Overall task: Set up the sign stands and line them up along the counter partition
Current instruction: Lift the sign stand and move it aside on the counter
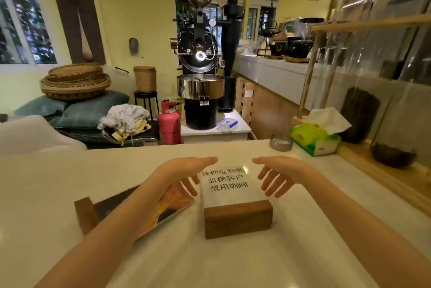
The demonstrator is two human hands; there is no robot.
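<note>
Both empty hands, left [184,175] and right [277,177], flank the upright sign [225,184] reading "慎用咖啡".

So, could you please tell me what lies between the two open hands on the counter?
In the head view, the clear sign panel in its wooden block stands between the left hand and right hand.

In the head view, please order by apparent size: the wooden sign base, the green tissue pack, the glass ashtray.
1. Dark wooden block base of the upright sign, though it is nearest the camera.
2. Green plastic tissue pack.
3. Small round glass ashtray.
</note>
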